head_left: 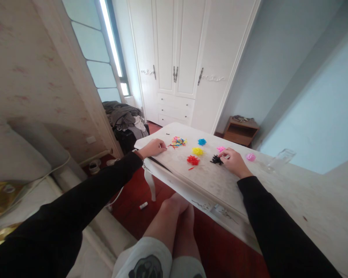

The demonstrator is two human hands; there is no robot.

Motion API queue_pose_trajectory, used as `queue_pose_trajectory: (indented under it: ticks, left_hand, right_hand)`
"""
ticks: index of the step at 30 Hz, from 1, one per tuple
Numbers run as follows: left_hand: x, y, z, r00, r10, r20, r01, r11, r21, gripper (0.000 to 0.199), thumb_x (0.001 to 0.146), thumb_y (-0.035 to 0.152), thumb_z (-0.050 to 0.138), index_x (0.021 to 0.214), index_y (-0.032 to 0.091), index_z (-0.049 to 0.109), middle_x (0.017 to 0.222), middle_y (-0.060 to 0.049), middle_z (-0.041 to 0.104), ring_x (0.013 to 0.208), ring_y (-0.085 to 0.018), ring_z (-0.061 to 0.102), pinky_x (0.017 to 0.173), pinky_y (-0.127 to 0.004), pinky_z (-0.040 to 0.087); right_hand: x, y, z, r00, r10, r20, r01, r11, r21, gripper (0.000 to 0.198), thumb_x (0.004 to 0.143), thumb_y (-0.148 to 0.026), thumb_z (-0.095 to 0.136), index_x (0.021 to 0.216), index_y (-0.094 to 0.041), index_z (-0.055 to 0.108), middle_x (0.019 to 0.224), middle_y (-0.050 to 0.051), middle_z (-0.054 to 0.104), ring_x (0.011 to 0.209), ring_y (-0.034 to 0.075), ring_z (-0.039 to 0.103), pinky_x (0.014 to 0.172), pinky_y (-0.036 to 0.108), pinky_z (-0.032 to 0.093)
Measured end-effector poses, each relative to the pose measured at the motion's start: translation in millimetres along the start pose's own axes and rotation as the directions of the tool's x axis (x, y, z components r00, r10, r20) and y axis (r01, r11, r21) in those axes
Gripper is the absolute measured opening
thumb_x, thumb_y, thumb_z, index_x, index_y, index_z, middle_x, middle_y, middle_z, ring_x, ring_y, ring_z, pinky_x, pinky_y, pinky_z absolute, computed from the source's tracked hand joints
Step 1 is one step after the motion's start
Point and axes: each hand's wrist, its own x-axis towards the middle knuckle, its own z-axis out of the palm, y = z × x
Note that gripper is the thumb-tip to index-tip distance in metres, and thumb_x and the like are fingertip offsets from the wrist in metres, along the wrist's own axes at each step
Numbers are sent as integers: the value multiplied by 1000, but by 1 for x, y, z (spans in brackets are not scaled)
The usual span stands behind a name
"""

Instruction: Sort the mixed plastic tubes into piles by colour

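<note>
The person sits at a white tabletop (208, 181) with both arms in black sleeves stretched forward; the left hand (154, 148) rests at the far left edge of the tabletop, its fingers curled and its fingertips pinched together just beside the mixed-colour pile (177, 142) of small pieces; whether a piece is between the fingertips I cannot tell, it is too small to see. The right hand (234, 161) lies flat-ish on the tabletop, its fingers touching the black pile (216, 159); the grip looks loosely closed on the pile's edge, but what it holds is not clear. Between the two hands lie sorted heaps, each apart from the others: a red pile (193, 160) nearest the person, a yellow pile (197, 151) behind it, a blue pile (202, 141) further back, a pink pile (220, 149) just beyond the right hand. To the right of that hand is a pink cup-like thing (251, 156); further right a clear glass jar (280, 159) lies on its side.
</note>
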Motion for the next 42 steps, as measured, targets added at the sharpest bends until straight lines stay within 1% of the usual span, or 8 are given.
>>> queue_pose_trajectory:
  ticks: [5, 9, 13, 17, 21, 28, 32, 42]
  left_hand:
    - [-1, 9, 6, 995, 85, -52, -86, 996, -19, 10, 81, 24, 61, 76, 18, 66, 83, -7, 69, 80, -22, 62, 77, -31, 46]
    - [-2, 30, 14, 985, 137, -110, -156, 969, -190, 9, 84, 26, 57, 83, 18, 62, 78, -3, 65, 74, -19, 57, 72, -31, 45]
    - [2, 64, 32, 972, 205, -118, -237, 858, -455, 13, 86, 28, 58, 86, 17, 64, 82, -4, 68, 75, -17, 60, 73, -29, 47]
    - [7, 92, 53, 956, 261, -134, -290, 770, -568, 17, 87, 32, 63, 88, 16, 69, 87, -7, 72, 77, -17, 63, 73, -28, 49]
    - [4, 100, 62, 925, 300, -234, -380, 762, -524, 21, 92, 34, 62, 88, 17, 73, 89, -8, 74, 84, -19, 66, 82, -31, 51]
    - [-7, 102, 57, 886, 402, -232, -464, 785, -410, 26, 98, 37, 58, 93, 20, 77, 93, -9, 76, 87, -19, 68, 86, -33, 51]
    - [-7, 103, 57, 887, 396, -236, -461, 782, -420, 25, 98, 37, 59, 93, 20, 76, 92, -9, 75, 86, -19, 68, 86, -32, 52]
    - [-6, 103, 58, 909, 366, -202, -417, 780, -466, 15, 94, 25, 59, 94, 19, 73, 93, -6, 75, 86, -18, 66, 84, -30, 51]
  right_hand:
    - [1, 0, 1, 999, -11, -30, 12, 1000, 20, 14, 75, -16, 58, 75, -19, 71, 90, 7, 68, 82, 20, 62, 80, 34, 52]
    - [1, -3, 3, 999, -11, -48, 12, 999, 34, 14, 75, -17, 58, 77, -18, 72, 92, 8, 69, 79, 20, 62, 76, 33, 52]
    - [0, -11, 4, 998, -40, -38, 42, 997, 58, 13, 77, -21, 59, 77, -19, 72, 85, 7, 71, 78, 20, 63, 73, 32, 51]
    - [-2, -18, 4, 997, -71, -28, 74, 993, 92, 13, 81, -29, 63, 77, -20, 72, 82, 6, 73, 76, 19, 63, 71, 32, 50]
    - [-4, -27, 6, 992, -124, 6, 123, 987, 102, 15, 86, -31, 66, 77, -20, 72, 80, 5, 73, 77, 20, 63, 74, 33, 50]
    - [-2, -59, 29, 961, -277, -22, 278, 952, 130, 12, 91, -31, 69, 88, -22, 74, 91, 6, 73, 93, 23, 63, 89, 40, 49]
    - [2, -71, 42, 947, -319, -44, 322, 936, 144, 10, 93, -28, 66, 94, -23, 75, 94, 5, 73, 97, 23, 63, 91, 40, 49]
    - [7, -73, 45, 953, -300, -27, 300, 937, 179, 6, 89, -20, 69, 85, -22, 73, 88, 4, 72, 90, 22, 62, 87, 37, 48]
